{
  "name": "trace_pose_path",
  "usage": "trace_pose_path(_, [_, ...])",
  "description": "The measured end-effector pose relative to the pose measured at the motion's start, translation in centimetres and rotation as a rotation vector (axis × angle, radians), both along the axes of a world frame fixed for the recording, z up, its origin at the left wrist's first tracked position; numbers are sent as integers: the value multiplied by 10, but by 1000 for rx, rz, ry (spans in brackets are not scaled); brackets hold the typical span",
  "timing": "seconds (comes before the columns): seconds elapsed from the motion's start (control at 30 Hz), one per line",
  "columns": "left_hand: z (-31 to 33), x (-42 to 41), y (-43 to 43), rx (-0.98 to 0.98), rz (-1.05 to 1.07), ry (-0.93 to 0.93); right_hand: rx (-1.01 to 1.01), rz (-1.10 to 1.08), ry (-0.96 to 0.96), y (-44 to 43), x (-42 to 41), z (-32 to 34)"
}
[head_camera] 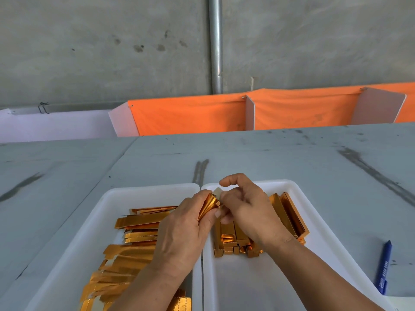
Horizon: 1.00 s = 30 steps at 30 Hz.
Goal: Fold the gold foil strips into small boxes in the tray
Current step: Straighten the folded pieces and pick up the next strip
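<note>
Head: scuffed grey table (pixel 280 153), concrete wall (pixel 101 41)

One gold foil strip (pixel 210 207) is held curled; flat strips (pixel 134 235) fill left tray (pixel 101 212), boxes (pixel 292 214) right tray (pixel 247 279).

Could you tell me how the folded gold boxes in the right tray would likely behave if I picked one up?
Probably light and easily crushed: the folded boxes look like hollow thin card. Their flat sides suggest they would not roll. The shiny foil may be a little slippery.
</note>
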<state>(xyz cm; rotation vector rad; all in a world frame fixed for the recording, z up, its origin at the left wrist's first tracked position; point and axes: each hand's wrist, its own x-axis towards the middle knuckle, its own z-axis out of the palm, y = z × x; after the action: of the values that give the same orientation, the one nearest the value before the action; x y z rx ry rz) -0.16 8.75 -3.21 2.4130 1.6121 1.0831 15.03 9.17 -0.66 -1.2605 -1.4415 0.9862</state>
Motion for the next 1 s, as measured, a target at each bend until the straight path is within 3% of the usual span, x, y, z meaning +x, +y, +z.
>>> trace_pose_path(0.17, [0,0,0,5,-12,5,-233,-22,387,2,5,9])
trace_pose_path(0.3, [-1,0,0,14,-15,9,-288,57,524,2,7,7])
trace_pose_path(1.0, [3,2,-4,4,-34,27,-177,71,334,3,3,2])
